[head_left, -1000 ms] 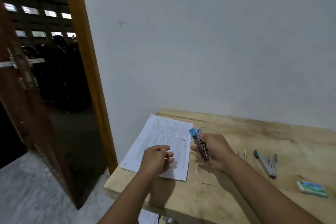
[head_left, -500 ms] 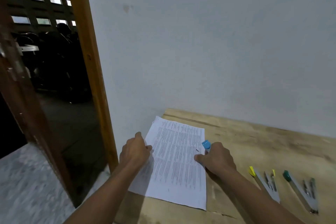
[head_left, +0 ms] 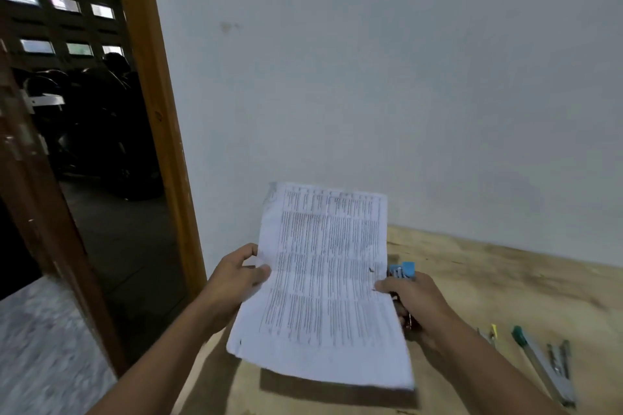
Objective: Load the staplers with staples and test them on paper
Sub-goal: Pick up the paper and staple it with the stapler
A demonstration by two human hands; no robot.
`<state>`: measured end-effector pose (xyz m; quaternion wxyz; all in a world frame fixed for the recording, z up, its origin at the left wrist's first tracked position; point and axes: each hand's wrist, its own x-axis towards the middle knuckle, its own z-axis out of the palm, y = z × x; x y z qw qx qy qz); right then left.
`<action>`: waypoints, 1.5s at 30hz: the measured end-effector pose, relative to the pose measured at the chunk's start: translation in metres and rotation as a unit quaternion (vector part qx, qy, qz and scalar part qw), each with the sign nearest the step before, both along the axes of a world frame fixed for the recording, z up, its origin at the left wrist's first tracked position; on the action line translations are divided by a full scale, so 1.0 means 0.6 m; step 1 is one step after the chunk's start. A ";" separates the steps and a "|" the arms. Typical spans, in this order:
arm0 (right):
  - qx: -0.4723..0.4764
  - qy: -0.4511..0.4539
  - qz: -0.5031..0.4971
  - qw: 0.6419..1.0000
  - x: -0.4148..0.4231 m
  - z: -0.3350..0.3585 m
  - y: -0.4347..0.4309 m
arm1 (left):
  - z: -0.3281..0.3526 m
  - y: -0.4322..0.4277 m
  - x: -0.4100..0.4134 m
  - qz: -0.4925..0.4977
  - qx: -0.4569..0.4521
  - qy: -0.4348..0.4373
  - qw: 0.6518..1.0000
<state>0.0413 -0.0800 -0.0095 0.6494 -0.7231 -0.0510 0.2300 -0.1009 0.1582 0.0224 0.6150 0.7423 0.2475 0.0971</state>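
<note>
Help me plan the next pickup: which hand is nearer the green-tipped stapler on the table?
Right. The right hand, gripping the blue stapler at the paper's right edge, is left of the green-tipped stapler; the left hand pinches the paper's far left edge.

The printed paper, seen lying flat on the tabletop in both earlier views, has been lifted clear of it and is now held tilted up, with a shadow cast under its near edge. The left hand has been moved to the sheet's left edge, which is gripped. The right hand, with the blue stapler kept in its fingers, has been raised with the right edge.
</note>
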 end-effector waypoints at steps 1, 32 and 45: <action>0.028 0.003 -0.004 1.000 0.002 0.007 -0.006 | 0.005 -0.003 -0.008 -0.011 0.000 -0.001 1.000; 0.203 0.010 -0.091 0.975 -0.089 0.121 -0.053 | 0.027 -0.204 -0.056 0.108 -0.599 -0.308 0.732; 0.069 -0.069 0.026 0.995 -0.110 0.120 -0.050 | 0.047 -0.230 -0.053 0.010 -0.464 -0.217 0.859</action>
